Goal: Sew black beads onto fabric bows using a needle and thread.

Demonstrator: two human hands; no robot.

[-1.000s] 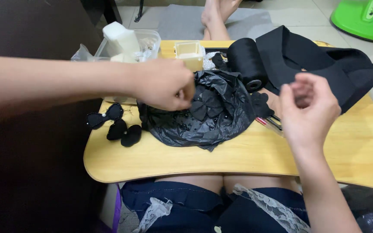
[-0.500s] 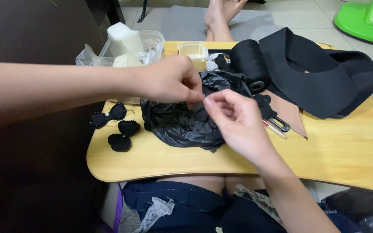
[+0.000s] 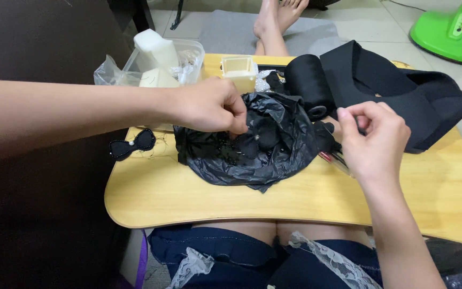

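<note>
Head view: the left hand is pinching a small black piece lying on the black bag at the table centre. The right hand is hovering beside the bag, fingertips pinched together; what they are gripping cannot be told. A black bow is lying left of the bag.

Even, soft indoor light, sharp focus throughout; faint sheen on the black plastic bag, left side dim
</note>
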